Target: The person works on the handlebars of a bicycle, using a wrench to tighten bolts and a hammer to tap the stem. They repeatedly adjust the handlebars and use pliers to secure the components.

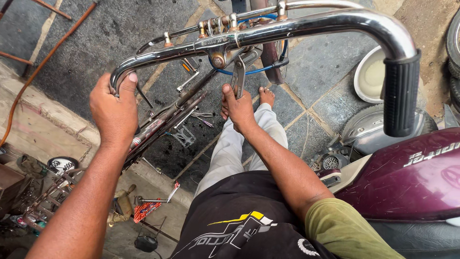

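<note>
My left hand (114, 111) is clenched around the bare handlebar (287, 29) end at nine o'clock. My right hand (238, 106) squeezes pliers (238, 76) on the stem bolt (219, 60), dead centre. I reckon the pliers could slip off, rounding it.

Curved metal handlebar (268, 33): bright chrome, mirror reflections along the tube. Ribbed rubber grip (400, 93) on its end: matt black, fine lengthwise ridges. Steel pliers (238, 76): grey-silver. Thin cable (258, 69) behind the pliers: blue. Nuts on the brake rod (215, 24): rusty copper-brown. Glossy scooter body panel (407, 177): deep maroon with silver lettering. Round bowl (370, 76): white. Long trousers (230, 148): pale grey. Short-sleeved shirt sleeve (345, 230): olive green. Apron-like cloth (239, 225): black with a white and yellow printed pattern. Stone paved floor (120, 33): dark grey, tan joints.
</note>
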